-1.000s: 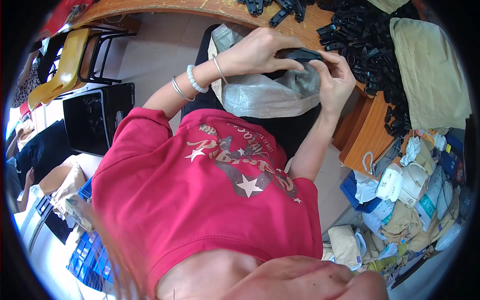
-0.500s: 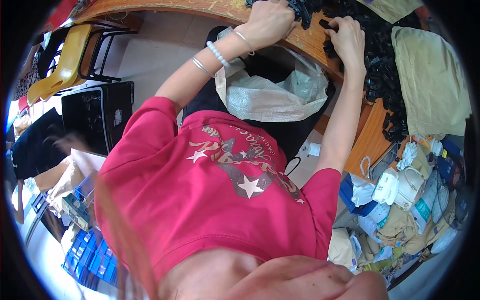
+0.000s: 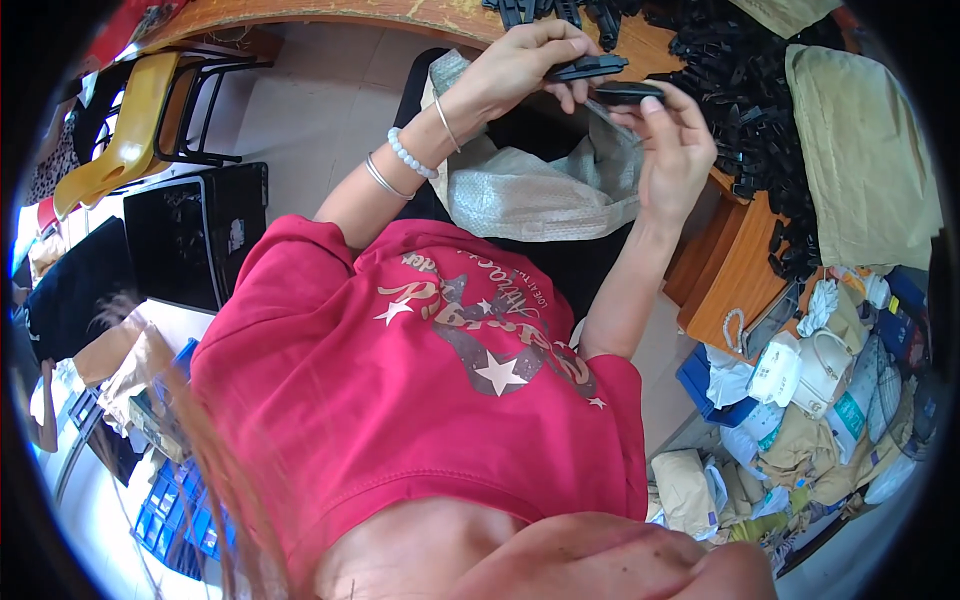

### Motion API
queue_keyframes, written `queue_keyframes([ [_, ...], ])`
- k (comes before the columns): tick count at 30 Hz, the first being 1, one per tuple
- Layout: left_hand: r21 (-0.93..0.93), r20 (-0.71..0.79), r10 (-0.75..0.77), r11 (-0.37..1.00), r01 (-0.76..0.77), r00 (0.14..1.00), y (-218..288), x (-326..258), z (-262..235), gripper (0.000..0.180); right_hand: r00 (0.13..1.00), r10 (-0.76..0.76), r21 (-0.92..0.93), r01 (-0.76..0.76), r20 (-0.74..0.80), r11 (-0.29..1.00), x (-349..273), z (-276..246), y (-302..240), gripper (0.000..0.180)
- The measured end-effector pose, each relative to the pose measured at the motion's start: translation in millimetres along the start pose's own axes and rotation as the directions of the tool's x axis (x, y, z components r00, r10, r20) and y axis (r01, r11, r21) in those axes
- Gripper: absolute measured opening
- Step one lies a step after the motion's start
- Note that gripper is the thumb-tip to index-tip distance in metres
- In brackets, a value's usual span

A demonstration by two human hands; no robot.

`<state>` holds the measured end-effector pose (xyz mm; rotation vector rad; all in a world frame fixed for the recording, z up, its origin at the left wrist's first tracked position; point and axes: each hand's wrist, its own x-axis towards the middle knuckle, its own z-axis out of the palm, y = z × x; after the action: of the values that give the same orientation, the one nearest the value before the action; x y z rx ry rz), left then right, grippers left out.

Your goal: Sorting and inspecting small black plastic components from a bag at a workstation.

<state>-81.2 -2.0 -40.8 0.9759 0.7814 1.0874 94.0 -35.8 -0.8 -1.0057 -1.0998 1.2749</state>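
My left hand [image 3: 522,78], with bracelets at the wrist, grips a long black plastic piece [image 3: 587,67] between thumb and fingers. Opposite it, my right hand [image 3: 678,150] pinches a smooth, oval black plastic part [image 3: 630,93]. The two pieces are close together just off the table's near edge, above an open white woven sack [image 3: 540,205] at my lap. Beyond my left hand, several similar black pieces [image 3: 605,25] lie on the wooden table [image 3: 400,14]. A large heap of black parts [image 3: 765,130] spreads to the right.
A khaki cloth [image 3: 860,160] lies against the heap's right side. Below it are a white handbag [image 3: 822,372], a blue bin [image 3: 705,385] and piled bags. To the left stand a yellow chair [image 3: 145,110], a black box [image 3: 175,240] and blue crates [image 3: 180,510].
Both hands have drawn back from the table toward me and come closer together. Each now shows a black piece in its fingers. My right hand has left the heap.
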Motion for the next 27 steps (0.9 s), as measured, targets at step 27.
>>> queue_keyframes([
  [27,0.105,-0.091,0.087,0.991,-0.077,0.992,22,-13,-25,0.032,0.83,-0.495,-0.954,0.299,0.256,0.008,43,-56,2,0.009],
])
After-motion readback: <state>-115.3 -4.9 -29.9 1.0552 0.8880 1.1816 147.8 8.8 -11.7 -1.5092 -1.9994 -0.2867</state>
